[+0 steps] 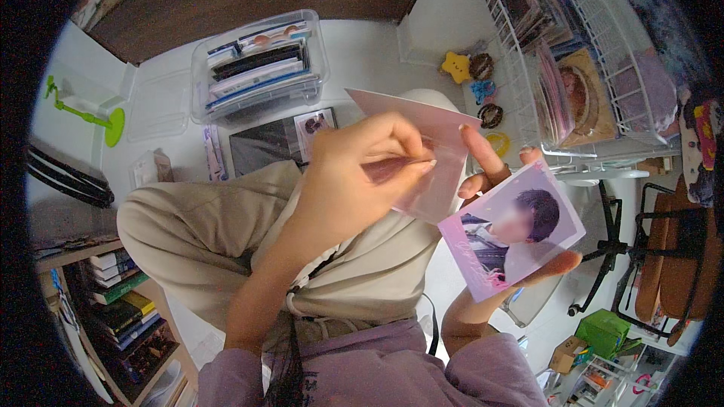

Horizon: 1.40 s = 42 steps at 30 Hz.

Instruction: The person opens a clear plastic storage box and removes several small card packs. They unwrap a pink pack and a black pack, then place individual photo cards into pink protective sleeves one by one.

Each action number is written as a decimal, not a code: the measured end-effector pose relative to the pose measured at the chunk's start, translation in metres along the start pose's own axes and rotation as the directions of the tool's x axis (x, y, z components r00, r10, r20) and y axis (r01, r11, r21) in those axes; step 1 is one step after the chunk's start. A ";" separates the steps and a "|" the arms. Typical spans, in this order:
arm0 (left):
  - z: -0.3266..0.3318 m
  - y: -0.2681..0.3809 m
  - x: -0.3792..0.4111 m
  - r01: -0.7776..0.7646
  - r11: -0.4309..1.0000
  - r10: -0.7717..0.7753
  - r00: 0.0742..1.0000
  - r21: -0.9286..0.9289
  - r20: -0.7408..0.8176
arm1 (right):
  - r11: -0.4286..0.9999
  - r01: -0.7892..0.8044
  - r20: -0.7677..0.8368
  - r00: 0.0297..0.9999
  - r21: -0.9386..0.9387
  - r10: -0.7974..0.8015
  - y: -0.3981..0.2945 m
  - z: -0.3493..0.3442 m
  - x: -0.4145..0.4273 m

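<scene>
My left hand [356, 175] pinches thumb and fingers together at a pink, partly see-through sheet [435, 198]. Part of this sheet lies hidden behind that hand. My right hand [486, 172] holds a pink-bordered photo card [526, 220] showing a person in a dark jacket; the card also bears writing. Its fingers show past the card's upper edge, with the forefinger by the sheet's right edge, while the thumb is at the lower edge. Both pieces are above my crossed legs [192, 226] in beige trousers.
Ahead on the floor stands a clear plastic box [317, 62] of upright flat items, near a black folder [260, 141]. White wire baskets [509, 39] stand right, past a yellow star [456, 66]. A bookshelf [164, 299] is left; a chair [650, 254] is right.
</scene>
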<state>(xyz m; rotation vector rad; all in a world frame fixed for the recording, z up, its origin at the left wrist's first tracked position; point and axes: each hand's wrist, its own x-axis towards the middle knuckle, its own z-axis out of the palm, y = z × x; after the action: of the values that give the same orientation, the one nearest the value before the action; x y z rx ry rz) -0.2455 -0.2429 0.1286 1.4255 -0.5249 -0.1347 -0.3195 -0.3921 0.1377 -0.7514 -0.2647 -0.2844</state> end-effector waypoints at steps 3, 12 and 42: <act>0.005 -0.002 0.001 -0.107 0.974 0.094 0.993 0.202 0.073 | 1.000 -0.017 -0.020 1.000 0.017 0.017 0.000 0.000 0.003; 0.021 -0.007 0.011 -0.274 0.845 0.242 0.962 0.460 0.129 | 0.999 -0.037 -0.163 0.986 -0.034 0.031 -0.007 0.002 0.007; 0.021 -0.013 0.012 0.038 0.965 -0.059 0.995 0.261 0.074 | 0.989 0.091 -0.553 0.822 -0.115 -0.139 0.002 -0.039 -0.037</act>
<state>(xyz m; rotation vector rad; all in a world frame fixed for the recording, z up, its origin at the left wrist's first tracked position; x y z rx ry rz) -0.2412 -0.2686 0.1202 1.6947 -0.5912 -0.1685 -0.3479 -0.4118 0.0965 -0.7024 0.2666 -0.6213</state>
